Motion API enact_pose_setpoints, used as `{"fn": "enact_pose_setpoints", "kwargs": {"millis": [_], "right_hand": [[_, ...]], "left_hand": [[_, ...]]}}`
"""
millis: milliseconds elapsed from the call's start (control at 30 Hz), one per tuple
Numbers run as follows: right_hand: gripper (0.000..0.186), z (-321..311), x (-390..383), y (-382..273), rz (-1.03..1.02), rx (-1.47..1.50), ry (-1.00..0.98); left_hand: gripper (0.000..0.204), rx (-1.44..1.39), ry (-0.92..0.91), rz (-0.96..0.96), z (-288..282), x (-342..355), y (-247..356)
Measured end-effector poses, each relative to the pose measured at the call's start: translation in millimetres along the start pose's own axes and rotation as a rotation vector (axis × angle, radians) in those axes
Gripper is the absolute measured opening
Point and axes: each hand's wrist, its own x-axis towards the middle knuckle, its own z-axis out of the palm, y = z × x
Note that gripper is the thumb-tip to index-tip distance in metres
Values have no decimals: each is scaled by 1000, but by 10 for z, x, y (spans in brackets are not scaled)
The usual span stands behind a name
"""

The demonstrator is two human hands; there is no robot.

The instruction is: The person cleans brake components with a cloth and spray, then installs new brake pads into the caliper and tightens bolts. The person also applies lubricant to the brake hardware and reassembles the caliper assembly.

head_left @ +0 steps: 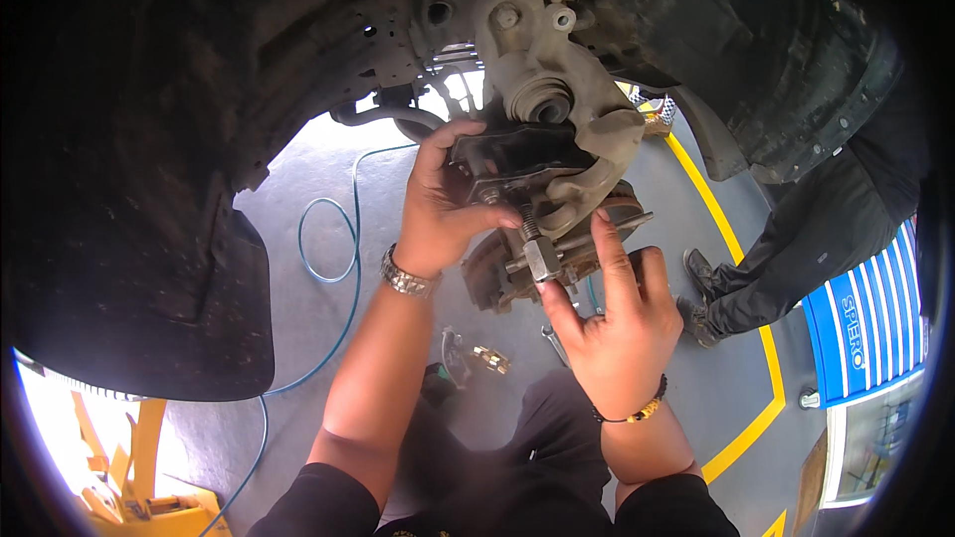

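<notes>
Below the steering knuckle [587,70] is a dark metal screw-type puller [527,154] with a threaded bolt and a large hex head [541,259]. My left hand [438,199] grips the puller's left side, fingers over its top and thumb along the bolt. The thumb tip of my right hand [622,328] touches the lower end of the hex head. Its index finger stretches up beside a thin metal rod [632,223], and the other fingers are partly bent, closed round nothing visible. Behind and beneath the bolt hangs a rusty brake part [487,273], partly hidden by my hands.
Dark wheel-arch liner [129,189] surrounds the work area. On the floor lie a blue hose [356,239], brass-coloured pieces [491,359] and a wrench [553,343]. A person's leg [796,259] stands at right, near a blue cabinet [831,338]. Yellow equipment [149,497] stands lower left.
</notes>
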Motion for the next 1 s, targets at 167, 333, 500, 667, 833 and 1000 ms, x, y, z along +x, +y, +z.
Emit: {"fn": "enact_pose_setpoints", "kwargs": {"millis": [167,333,500,667,833,1000], "right_hand": [[47,219,16,-19,74,220,39],[49,360,-123,-77,242,422,-57],[45,438,-85,-169,168,499,132],[42,410,1,-45,0,247,235],[43,386,-51,-115,214,526,159],[42,309,38,-454,780,1507,-6]], "left_hand": [[89,-52,-18,-12,37,58,32],[90,7,-48,50,-5,34,20],[90,-106,-28,38,-91,-3,-9],[92,-60,-47,-53,30,-25,42],[88,120,-51,22,46,-16,-31],[89,214,-48,141,-34,-36,-154]]}}
